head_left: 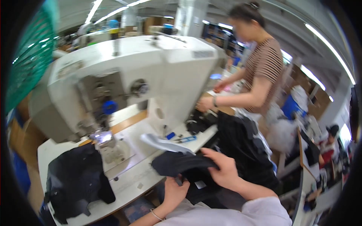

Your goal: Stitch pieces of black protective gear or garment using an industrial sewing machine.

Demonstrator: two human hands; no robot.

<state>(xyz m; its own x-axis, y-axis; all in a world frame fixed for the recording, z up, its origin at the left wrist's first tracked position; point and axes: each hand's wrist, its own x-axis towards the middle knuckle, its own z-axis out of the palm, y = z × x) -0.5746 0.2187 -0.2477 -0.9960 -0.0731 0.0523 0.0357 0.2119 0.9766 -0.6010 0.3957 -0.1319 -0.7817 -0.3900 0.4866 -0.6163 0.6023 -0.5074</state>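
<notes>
Both my hands grip one dark fabric piece (184, 162) in front of the sewing machine (124, 71). My left hand (175, 191) pinches its lower edge, and my right hand (224, 168) is closed on its right side. More black cloth hangs below, with a small white label (200, 184) on it. A pale strip (164, 144) lies just behind the held piece. On the table's left, another black fabric piece (77, 180) lies beside the lit needle area (103, 137).
Small blue-handled snips (186, 139) rest on the white tabletop (141, 177). A heap of black garments (243, 147) stands to my right. Beyond the machine, a person in a striped top (264, 64) works with both hands. A green fan (32, 56) is at far left.
</notes>
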